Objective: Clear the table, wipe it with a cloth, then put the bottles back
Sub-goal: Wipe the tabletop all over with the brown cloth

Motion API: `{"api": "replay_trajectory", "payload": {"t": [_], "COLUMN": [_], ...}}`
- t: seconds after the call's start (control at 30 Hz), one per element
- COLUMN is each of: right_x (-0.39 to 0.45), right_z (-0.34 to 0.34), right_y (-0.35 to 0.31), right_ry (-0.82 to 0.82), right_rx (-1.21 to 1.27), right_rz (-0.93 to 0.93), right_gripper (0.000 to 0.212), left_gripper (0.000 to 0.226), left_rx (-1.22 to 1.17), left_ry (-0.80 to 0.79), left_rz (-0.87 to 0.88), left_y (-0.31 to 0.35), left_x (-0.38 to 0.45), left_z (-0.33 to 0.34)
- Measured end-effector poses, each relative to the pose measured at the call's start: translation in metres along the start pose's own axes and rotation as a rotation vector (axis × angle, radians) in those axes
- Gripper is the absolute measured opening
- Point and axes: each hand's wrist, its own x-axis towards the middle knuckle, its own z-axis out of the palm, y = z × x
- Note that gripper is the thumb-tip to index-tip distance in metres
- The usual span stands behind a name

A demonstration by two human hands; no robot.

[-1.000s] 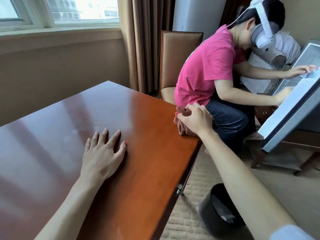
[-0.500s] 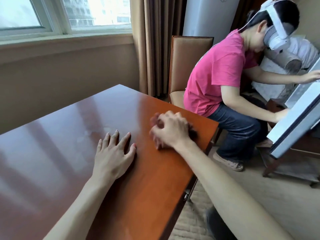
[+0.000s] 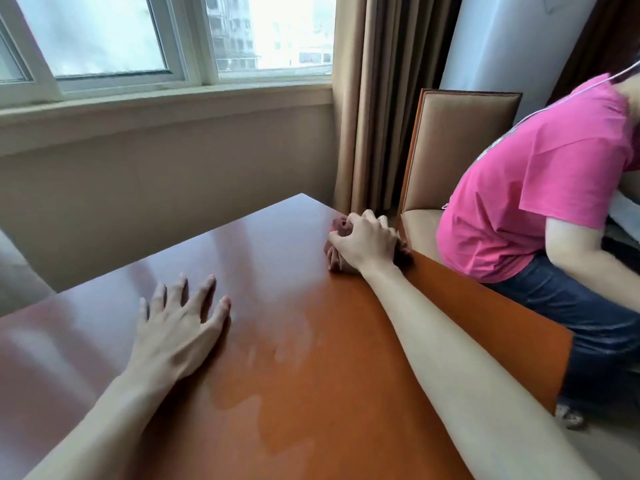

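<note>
Right hand [image 3: 363, 245] grips a bunched reddish-brown cloth [image 3: 337, 263] at the bench's [image 3: 294, 341] right edge, frame centre-right. Left hand [image 3: 176, 327] lies spread flat, lower left, glossy bare wood between them.

Cloth [image 3: 337, 261] mostly under right hand [image 3: 363, 242] (fingers [image 3: 349, 223] bunching it), seated person [image 3: 533, 188] cropped at rt edge

No text, label, brand or number can be read anywhere. The only lettering is a pale print on the chest of the pink T-shirt [image 3: 540, 174] at the far right, seen edge-on and too blurred to read.
</note>
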Motion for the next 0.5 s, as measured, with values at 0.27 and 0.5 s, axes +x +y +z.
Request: {"api": "replay_trajectory", "payload": {"t": [0.27,0.5], "right_x": [0.106,0.007], "right_z": [0.085,0.052], "right_y": [-0.088,-0.113], "right_ry": [-0.071,-0.255], "right_rx": [0.005,0.141], "right_rz": [-0.072,-0.429], "right_gripper": [0.039,0.031], "left_gripper": [0.078,0.056], "left_rx": [-0.018,-0.071], "left_ry": [0.044,0.018], "left_rz": [-0.045,-0.059], "left_y": [-0.001,0.001], "left_x": [0.008,0.006], "left_z": [0.011,0.005]}}
